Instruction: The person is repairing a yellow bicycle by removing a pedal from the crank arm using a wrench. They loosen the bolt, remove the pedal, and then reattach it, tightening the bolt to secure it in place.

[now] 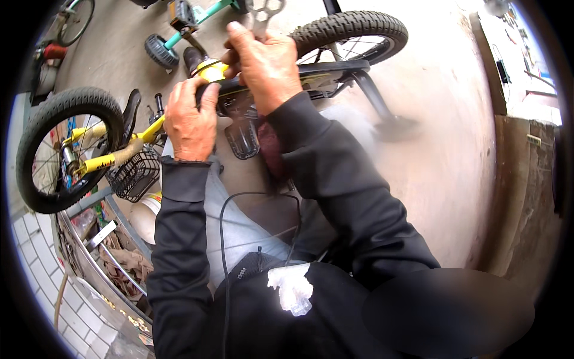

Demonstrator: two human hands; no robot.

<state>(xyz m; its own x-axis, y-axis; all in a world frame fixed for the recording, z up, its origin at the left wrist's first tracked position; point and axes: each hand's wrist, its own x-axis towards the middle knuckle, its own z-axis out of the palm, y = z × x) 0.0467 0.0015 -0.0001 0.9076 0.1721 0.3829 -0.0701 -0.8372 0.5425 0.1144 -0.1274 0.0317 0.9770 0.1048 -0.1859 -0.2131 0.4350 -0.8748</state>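
A small yellow-and-black bicycle [98, 161] lies across in front of me, its knobbly front wheel [27, 149] at the left and its rear wheel [382, 30] at the far right. My left hand [191, 122] is closed on the bicycle's frame by a bright yellow part [212, 70]; its fingertips are partly hidden. Just right of it, my right hand [269, 69] grips a flat metal multi-hole wrench [263, 18] above the black chain guard [335, 68]. Below the hands hangs a black pedal [242, 142]. What the wrench's lower end touches is hidden.
Beyond the hands stands a teal frame with a small black wheel [161, 52] and a pedal [182, 13]. A blurred dark support arm [376, 99] juts out at the right. A black wire basket [136, 175] and a cluttered metal rack [116, 239] are at the left.
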